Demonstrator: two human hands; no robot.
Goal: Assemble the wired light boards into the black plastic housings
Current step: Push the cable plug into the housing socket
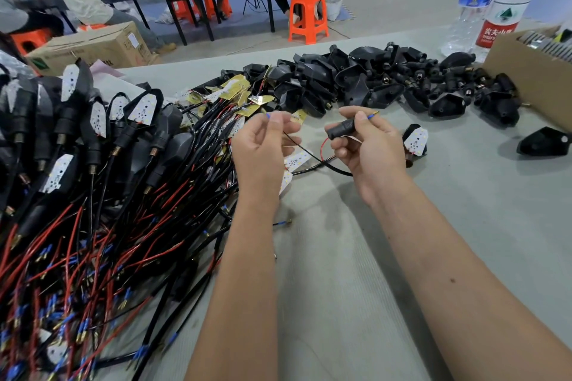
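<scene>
My left hand pinches a thin black wire with a blue-tipped end above the table. My right hand grips a small black cylindrical stem piece, and a blue-and-brass wire terminal sticks out past its thumb. A red wire loop and a black cable run from that piece down to a white light board lying between the hands. Empty black housings are heaped at the back. A housing with a white board in it lies just right of my right hand.
A large pile of finished units with red and black wires fills the left of the grey table. Loose yellow-backed boards lie behind. A cardboard box and two water bottles stand at the right. People sit at a far table.
</scene>
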